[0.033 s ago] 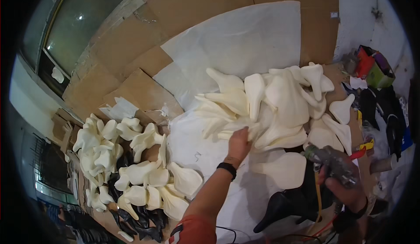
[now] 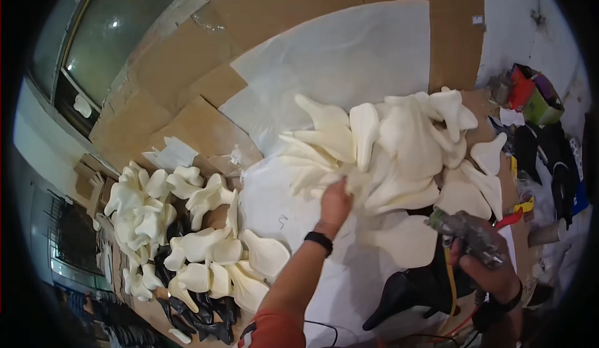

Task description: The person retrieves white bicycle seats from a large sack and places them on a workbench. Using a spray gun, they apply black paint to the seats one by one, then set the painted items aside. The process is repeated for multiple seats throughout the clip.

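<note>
My left hand is hanging half-curled at the cream pieces, its hold too blurred; my right hand is gripping a grey tool. Another heap is lying leftward; which heap is finished, I cannot tell.

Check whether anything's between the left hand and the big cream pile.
Nothing visible. The left hand is at the near left edge of the big cream pile; blur there hides whether it touches a piece. The flat cream piece lies to the hand's right and nearer the person, not between them.
</note>
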Demonstrator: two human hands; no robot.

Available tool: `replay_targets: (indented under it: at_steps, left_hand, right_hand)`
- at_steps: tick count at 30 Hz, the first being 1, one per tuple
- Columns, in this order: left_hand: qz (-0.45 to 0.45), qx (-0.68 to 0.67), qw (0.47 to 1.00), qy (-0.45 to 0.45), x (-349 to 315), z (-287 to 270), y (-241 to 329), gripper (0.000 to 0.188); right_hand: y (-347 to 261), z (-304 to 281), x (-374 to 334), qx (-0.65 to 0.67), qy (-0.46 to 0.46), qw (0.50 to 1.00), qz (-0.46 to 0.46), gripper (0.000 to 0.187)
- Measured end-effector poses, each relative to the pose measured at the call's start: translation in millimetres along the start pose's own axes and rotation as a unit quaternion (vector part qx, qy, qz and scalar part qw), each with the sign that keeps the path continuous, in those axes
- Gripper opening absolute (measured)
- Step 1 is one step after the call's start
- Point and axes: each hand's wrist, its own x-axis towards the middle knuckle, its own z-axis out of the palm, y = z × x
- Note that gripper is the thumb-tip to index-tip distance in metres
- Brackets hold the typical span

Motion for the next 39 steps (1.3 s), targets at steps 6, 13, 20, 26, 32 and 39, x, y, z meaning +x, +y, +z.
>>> replay_targets:
  at_steps: [6, 13, 20, 26, 32, 39]
  left_hand:
    - [-0.285, -0.52, 0.804, 0.035, -17.5, -131.8, -31.6, 0.033]
    - [-0.358, -0.555, 0.751, 0.005, -79.9, -150.0, -80.3, 0.03]
    - [-0.408, -0.545, 0.733, 0.012, -124.4, -138.9, -114.6, 0.034]
    - [-0.451, -0.15, 0.875, 0.089, -182.0, -223.5, -198.8, 0.053]
    - [-0.267, 0.001, 0.954, 0.137, -54.8, -138.5, -183.8, 0.066]
    - [-0.171, 0.04, 0.984, 0.029, 16.4, -54.0, -124.5, 0.049]
  right_hand:
    - [20.6, 22.0, -7.2, -0.126, -0.157, 0.979, 0.04, 0.05]
    - [1.3, 53.3, -7.9, -0.18, -0.177, 0.967, -0.044, 0.048]
    - [6.1, 46.9, -19.4, -0.194, -0.159, 0.967, -0.033, 0.049]
    - [33.3, 31.8, -1.2, -0.127, -0.104, 0.985, 0.052, 0.053]
    - [59.5, 34.4, 41.1, -0.092, -0.093, 0.988, 0.079, 0.052]
    - [58.7, 33.7, 52.2, -0.063, -0.122, 0.989, 0.051, 0.054]
